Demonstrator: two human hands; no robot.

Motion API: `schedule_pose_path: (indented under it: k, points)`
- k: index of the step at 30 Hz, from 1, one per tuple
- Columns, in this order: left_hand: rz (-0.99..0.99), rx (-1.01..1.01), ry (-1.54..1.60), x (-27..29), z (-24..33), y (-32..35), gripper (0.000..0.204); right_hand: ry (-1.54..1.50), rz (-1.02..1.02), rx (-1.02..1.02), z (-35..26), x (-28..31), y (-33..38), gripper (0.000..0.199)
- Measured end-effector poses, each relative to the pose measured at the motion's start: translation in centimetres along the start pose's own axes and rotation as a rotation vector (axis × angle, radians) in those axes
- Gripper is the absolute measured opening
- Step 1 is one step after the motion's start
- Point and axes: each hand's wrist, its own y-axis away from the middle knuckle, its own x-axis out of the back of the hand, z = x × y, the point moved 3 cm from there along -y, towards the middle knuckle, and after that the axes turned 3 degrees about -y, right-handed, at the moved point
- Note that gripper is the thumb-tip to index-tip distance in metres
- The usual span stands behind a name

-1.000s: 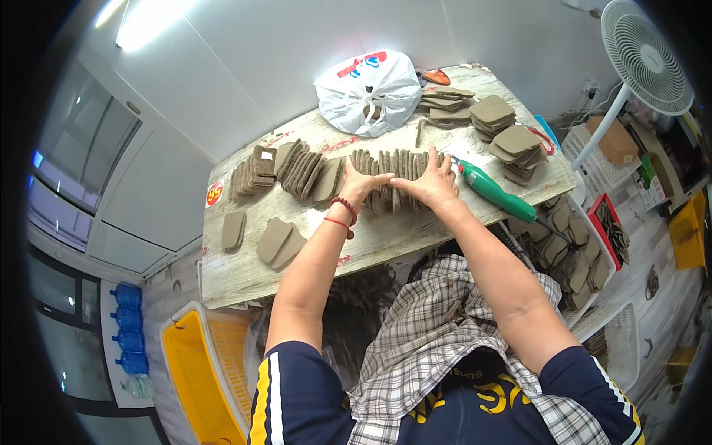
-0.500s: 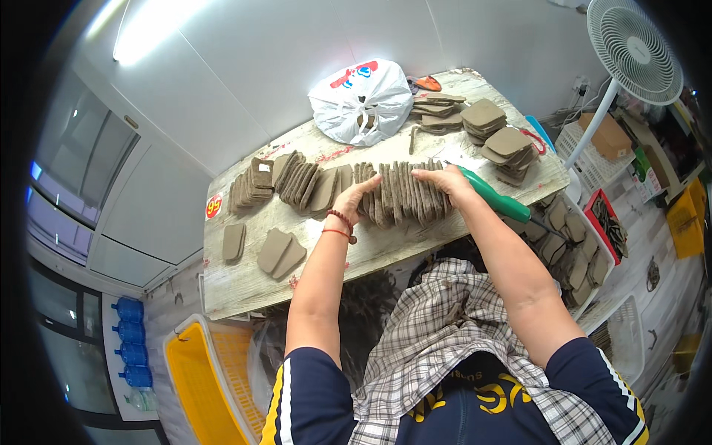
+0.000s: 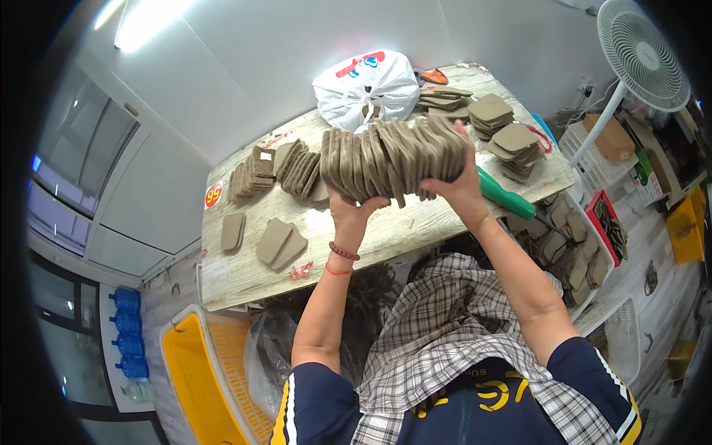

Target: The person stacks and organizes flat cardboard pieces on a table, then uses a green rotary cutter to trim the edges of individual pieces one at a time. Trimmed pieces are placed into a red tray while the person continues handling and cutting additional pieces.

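Observation:
Between my two hands I carry a long row of grey-brown flat pads (image 3: 393,159), pressed together on edge and raised off the table. My left hand (image 3: 354,215) closes on the row's left end, thumb along the near lower edge. At the other end, my right hand (image 3: 461,189) grips with its thumb below and fingertips over the outer face. Beside my right wrist lies a green tool handle (image 3: 508,194) with a dark cord. Leaning rows of similar pads (image 3: 252,174) rest left of the held row, and a few loose pads (image 3: 280,243) lie nearer me.
The worn pale table (image 3: 245,285) also bears a white plastic bag (image 3: 367,89) at the back and pad stacks (image 3: 489,111) at the right. A white fan (image 3: 644,59) stands beyond its right side. A yellow basket (image 3: 185,356) sits low at left; a bin of pads (image 3: 571,256) is at right.
The row of pads has risen off the table toward me, its near edge tipping upward. My hands have shifted from its near top to beneath and around its ends.

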Motion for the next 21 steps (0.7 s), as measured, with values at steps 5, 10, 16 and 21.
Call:
schedule_pose_path:
  k: [5,10,16,21]
  points:
    - [-0.084,-0.073,-0.114,-0.6,-4.3,3.7,0.128,0.460,-0.096,0.238,9.4,3.8,3.7,0.133]
    - [-0.158,0.044,0.115,-0.4,-3.7,3.9,0.136,0.367,-0.076,0.099,10.9,4.1,4.5,0.132]
    - [0.014,-0.053,-0.167,-0.8,-4.7,3.1,0.133,0.390,-0.082,0.058,11.2,4.7,2.6,0.122]
    - [0.034,-0.022,-0.012,-2.3,-5.0,1.9,0.119,0.207,-0.155,-0.058,11.8,3.7,1.4,0.105]
